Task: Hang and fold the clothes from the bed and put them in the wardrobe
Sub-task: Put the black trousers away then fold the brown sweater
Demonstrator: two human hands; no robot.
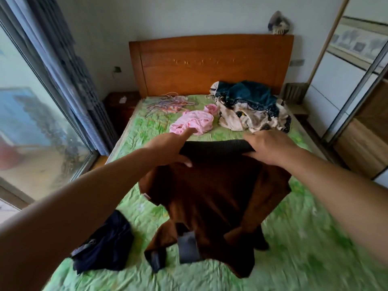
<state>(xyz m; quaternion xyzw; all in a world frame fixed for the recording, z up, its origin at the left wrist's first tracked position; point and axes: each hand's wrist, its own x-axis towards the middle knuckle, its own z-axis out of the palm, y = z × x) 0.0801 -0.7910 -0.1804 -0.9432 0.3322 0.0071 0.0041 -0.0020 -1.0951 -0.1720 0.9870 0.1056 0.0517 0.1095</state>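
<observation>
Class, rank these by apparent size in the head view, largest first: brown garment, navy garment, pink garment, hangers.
1. brown garment, held up nearest the camera, which enlarges it.
2. navy garment, also near.
3. pink garment and hangers: look alike, both far off, so unranked.

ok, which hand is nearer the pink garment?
Left. The left hand grips the brown sweater just in front of the pink garment; the right hand grips it farther right.

A sweater (pixel 210 196) is being held above the middle of the bed (pixel 310 238). Hangers (pixel 168 102) are lying at eleven o'clock, a heap of clothes (pixel 252 110) at one, a small garment (pixel 193 122) between them, a bundled garment (pixel 105 242) at eight. The wardrobe (pixel 361 143) is standing at three.
</observation>
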